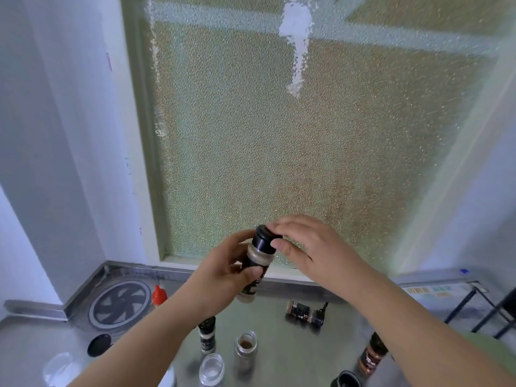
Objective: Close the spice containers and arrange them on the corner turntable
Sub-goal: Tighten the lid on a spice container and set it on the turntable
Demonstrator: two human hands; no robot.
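I hold a spice jar (255,261) with a black label and pale contents in the air in front of the frosted window. My left hand (223,272) grips its body, and my right hand (304,244) pinches its black cap (264,237) from the right. The round turntable (120,304) with a dark swirl pattern lies in the left corner of the steel counter (282,347). On the counter stand an open metal-necked jar (245,349), an open clear jar (211,370), a capped jar (207,335) and a capped reddish spice jar (372,354). Another jar (304,312) lies on its side.
A red-capped bottle (159,296) stands by the turntable's right edge. A loose black lid (99,344) lies at the left front, another black lid (346,379) at the bottom edge. A black wire rack (485,308) stands at the right. Walls and the window close off the back.
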